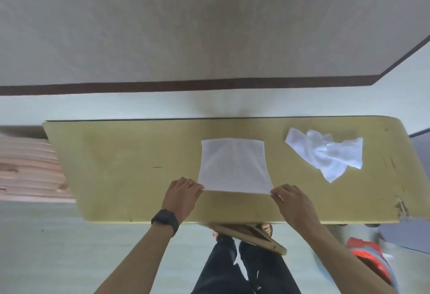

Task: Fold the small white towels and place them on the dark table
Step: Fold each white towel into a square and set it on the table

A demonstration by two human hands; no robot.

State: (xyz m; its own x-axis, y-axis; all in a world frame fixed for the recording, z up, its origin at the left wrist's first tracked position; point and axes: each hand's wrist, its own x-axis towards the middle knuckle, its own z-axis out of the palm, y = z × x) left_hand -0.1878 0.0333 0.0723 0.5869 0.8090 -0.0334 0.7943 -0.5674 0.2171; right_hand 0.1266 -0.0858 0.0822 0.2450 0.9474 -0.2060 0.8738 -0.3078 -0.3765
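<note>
A flat square white cloth towel lies on the yellowish wooden table, its near corners pinched by the left hand and the right hand. Crumpled white towels lie well apart to its right.

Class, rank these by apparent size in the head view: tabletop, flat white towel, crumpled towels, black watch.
Largest: tabletop.
Then flat white towel and crumpled towels, too alike to separate.
Smallest: black watch.

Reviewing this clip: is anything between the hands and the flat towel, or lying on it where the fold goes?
Nothing visible. The left hand and right hand pinch the near corners of the flat towel, whose top is bare. The crumpled towels lie apart, to its right on the table.
</note>
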